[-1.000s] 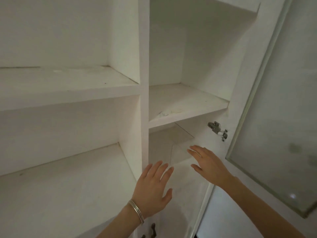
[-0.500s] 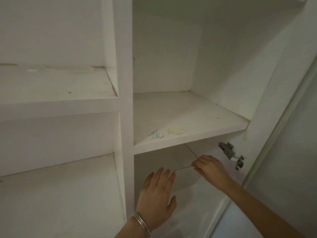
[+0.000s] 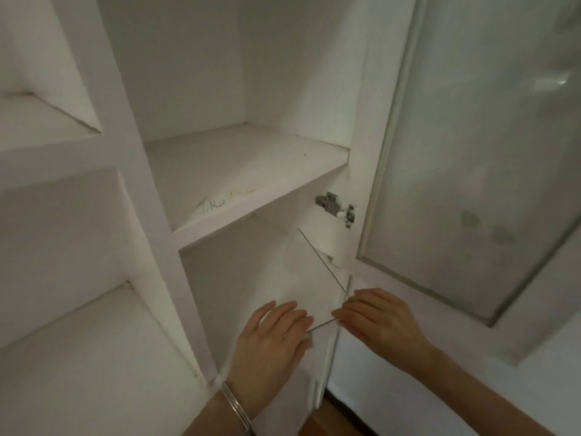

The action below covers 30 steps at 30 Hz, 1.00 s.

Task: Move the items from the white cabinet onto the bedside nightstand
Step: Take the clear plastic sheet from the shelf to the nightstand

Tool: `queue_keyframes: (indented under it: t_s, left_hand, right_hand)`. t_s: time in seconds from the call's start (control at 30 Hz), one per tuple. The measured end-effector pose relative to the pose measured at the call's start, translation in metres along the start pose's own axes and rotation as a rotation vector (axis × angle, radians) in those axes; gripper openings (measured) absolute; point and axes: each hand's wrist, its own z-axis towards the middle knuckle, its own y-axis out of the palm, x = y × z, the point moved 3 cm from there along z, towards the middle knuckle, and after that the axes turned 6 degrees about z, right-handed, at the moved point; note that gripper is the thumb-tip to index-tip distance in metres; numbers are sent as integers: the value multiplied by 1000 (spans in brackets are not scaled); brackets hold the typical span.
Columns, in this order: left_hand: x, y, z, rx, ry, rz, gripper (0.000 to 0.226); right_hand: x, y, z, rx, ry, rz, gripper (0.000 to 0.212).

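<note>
The white cabinet (image 3: 151, 190) fills the view, and every shelf I can see is bare. In its lower right compartment stands a clear, nearly invisible panel or box (image 3: 314, 278), shown only by its thin edges. My right hand (image 3: 377, 322) pinches that clear thing at its near corner. My left hand (image 3: 267, 341) lies flat against its near face with fingers stretched out, and a silver bangle (image 3: 235, 404) sits on that wrist. The nightstand is not in view.
The cabinet's frosted glass door (image 3: 471, 152) hangs open on the right, close beside my right arm, on a metal hinge (image 3: 334, 209). The shelf (image 3: 251, 158) above my hands bears blue and yellow scribbles. A strip of wooden floor (image 3: 330, 416) shows below.
My view has shifted right and down, bringing the glass door back in. My right hand went from spread open to pinching the clear edge, and both hands have come closer together.
</note>
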Motion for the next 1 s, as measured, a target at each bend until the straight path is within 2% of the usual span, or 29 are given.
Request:
queue_keyframes:
  t_s: [0.07,0.3,0.5,0.67,0.77,0.83,0.93,1.0]
  left_hand:
    - [14,-8,-9,48,80,-91,18]
    - [81,-34,-25,105,306,-520,22]
    - [169,-46,-12,83,701,-822,27]
    - [281,-65,-19,-32,995,-1152,29]
    - [361,-83,-35,-125,1156,-1264,27]
    - [418,-101,-51,-157,1261,-1300,24]
    - [499,-140,-86,-137,1399,-1292,31]
    - [544,-170,-114,-157,1493,-1262,24]
  right_hand:
    - [-28,-23,-24,-8,82,-47,4]
    - [-135,-115,-108,-139,315,-176,10]
    - [-208,-220,-185,-319,597,-390,20]
    - [-307,-341,-251,-349,1017,-609,28]
    - [-389,-384,-280,-378,1236,-659,18]
    - [-446,-403,-295,-386,1334,-730,18]
    - [-530,-430,-309,-369,1460,-862,24]
    - [-580,-447,-314,-352,1508,-956,23]
